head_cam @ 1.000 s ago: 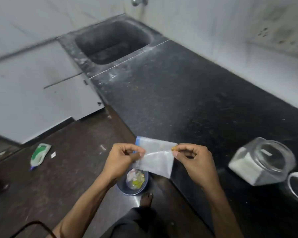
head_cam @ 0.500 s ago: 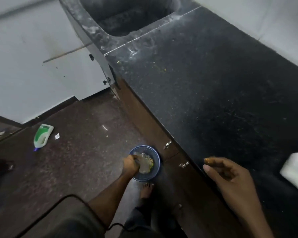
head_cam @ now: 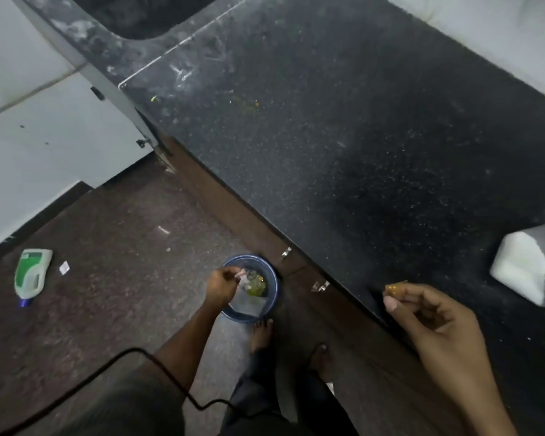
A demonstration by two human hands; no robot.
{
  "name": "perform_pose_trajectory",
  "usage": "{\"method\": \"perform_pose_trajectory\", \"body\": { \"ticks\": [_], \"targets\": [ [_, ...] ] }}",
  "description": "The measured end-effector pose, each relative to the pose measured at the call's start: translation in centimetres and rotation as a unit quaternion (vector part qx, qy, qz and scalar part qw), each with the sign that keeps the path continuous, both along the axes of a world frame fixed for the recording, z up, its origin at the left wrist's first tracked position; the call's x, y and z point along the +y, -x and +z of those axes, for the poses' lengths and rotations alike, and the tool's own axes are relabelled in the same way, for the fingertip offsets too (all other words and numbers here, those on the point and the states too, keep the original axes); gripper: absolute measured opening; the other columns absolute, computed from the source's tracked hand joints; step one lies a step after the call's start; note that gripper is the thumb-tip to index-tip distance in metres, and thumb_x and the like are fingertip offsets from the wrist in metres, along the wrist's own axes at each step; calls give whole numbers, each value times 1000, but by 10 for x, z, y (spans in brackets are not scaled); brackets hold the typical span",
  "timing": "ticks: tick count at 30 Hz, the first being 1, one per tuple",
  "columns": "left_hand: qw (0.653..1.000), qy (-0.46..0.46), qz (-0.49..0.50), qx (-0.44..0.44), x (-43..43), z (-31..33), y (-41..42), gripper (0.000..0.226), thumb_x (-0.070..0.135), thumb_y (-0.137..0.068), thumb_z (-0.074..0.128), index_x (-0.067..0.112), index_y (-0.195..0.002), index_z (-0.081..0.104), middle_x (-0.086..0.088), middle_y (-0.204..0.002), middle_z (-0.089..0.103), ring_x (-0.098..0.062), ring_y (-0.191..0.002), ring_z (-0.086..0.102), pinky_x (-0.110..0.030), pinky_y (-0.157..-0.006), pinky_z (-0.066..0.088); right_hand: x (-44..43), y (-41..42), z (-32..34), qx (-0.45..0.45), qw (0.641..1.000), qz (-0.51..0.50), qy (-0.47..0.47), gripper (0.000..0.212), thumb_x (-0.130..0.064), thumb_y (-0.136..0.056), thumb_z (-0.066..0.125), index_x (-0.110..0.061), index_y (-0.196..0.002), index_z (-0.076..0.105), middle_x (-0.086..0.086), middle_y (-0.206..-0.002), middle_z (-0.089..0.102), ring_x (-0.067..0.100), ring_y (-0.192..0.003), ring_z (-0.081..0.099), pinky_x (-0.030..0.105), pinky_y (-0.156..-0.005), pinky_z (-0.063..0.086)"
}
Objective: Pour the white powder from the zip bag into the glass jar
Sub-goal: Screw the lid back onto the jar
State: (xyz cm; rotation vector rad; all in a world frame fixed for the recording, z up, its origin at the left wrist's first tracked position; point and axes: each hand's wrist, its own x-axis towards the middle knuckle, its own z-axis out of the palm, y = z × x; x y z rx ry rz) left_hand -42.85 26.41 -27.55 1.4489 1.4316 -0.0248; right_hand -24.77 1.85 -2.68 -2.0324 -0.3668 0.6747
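Observation:
The clear zip bag (head_cam: 249, 305) looks empty and lies inside a blue bin (head_cam: 272, 286) on the floor, among scraps. My left hand (head_cam: 222, 286) reaches down into that bin with its fingers curled, right beside the bag; whether it still pinches the bag is unclear. My right hand (head_cam: 434, 322) hovers over the front edge of the black countertop (head_cam: 343, 152), fingers loosely bent, holding nothing. The glass jar (head_cam: 529, 269) stands on the counter at the right edge of the view, partly cut off, with white powder inside.
A sink (head_cam: 132, 14) is sunk into the counter at the far left. A green and white bottle (head_cam: 32, 275) lies on the brown floor. My bare feet (head_cam: 261, 335) stand next to the bin. A black cable (head_cam: 114, 366) crosses the foreground.
Both hands held the zip bag over the counter edge a second ago. My left hand has carried it down into the blue bin; my right hand let go and stayed by the counter.

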Motion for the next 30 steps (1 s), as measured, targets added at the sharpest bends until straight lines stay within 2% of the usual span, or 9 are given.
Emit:
{"method": "perform_pose_trajectory", "body": {
  "ticks": [4, 7, 9, 15, 18, 21, 25, 28, 30],
  "targets": [
    [983, -137, 99, -69, 17, 44, -5, 22, -10, -91, 53, -7, -104, 70, -28, -101, 73, -35, -89, 68, -32, -79, 50, -2, -11, 15, -33, 999, -23, -16, 15, -10, -83, 77, -24, -89, 77, -13, -89, 77, 6, -83, 71, 6, -72, 51],
    [930, -274, 167, -178, 29, 103, -31, 21, -4, -92, 59, 7, -104, 71, -16, -98, 72, -12, -78, 61, -6, -70, 45, -6, -20, 31, -63, 996, -45, -39, 15, -14, -84, 77, -27, -89, 77, -11, -90, 77, 9, -84, 72, 10, -73, 54],
    [885, -337, 159, -278, 29, 149, -60, 21, 1, -92, 63, 17, -104, 69, -7, -99, 69, -5, -82, 62, -9, -76, 47, -11, -27, 45, -88, 992, -65, -69, 14, -13, -84, 77, -26, -91, 77, -8, -91, 78, 12, -84, 73, 14, -74, 55],
    [813, -328, -36, -479, -28, 273, -169, 13, 2, -93, 66, 13, -99, 67, -6, -97, 66, -11, -89, 64, -22, -80, 51, -46, -60, 95, -155, 969, -139, -136, 13, -14, -85, 78, -24, -93, 76, -8, -91, 77, 15, -79, 73, 18, -71, 56],
    [795, -289, -133, -517, -81, 312, -223, 15, 7, -89, 71, 18, -98, 68, 2, -95, 68, 0, -88, 64, -15, -78, 49, -76, -90, 109, -192, 953, -177, -154, 11, -12, -86, 77, -19, -93, 76, -6, -91, 77, 12, -80, 72, 24, -73, 57],
    [779, -219, -280, -516, -138, 329, -269, 35, 24, -79, 78, 23, -112, 67, 6, -108, 70, -4, -100, 66, -23, -84, 53, -113, -132, 107, -234, 919, -263, -179, 14, -7, -86, 76, -21, -88, 75, -6, -90, 77, 9, -78, 70, 19, -69, 56],
    [744, -205, -482, -415, -207, 312, -309, 87, 49, -65, 87, 33, -140, 46, 15, -139, 48, -3, -128, 46, -29, -111, 40, -170, -195, 65, -236, 916, -323, -29, 18, -9, -83, 79, -17, -98, 75, 6, -108, 76, 20, -90, 71, 15, -77, 51],
    [740, -239, -498, -385, -236, 288, -322, 102, 65, -55, 84, 46, -142, 35, 23, -140, 42, 1, -130, 40, -31, -112, 39, -196, -227, 21, -179, 947, -206, 169, 73, -24, -76, 85, -13, -141, 54, 14, -149, 49, 28, -135, 48, 33, -110, 39],
    [746, -277, -465, -388, -242, 275, -328, 97, 67, -54, 83, 51, -138, 37, 25, -136, 47, 2, -126, 44, -34, -107, 45, -200, -236, -3, -137, 943, -137, 269, 99, -48, -74, 82, -26, -156, 30, 10, -163, 24, 32, -148, 26, 47, -114, 32]
  ]
}}
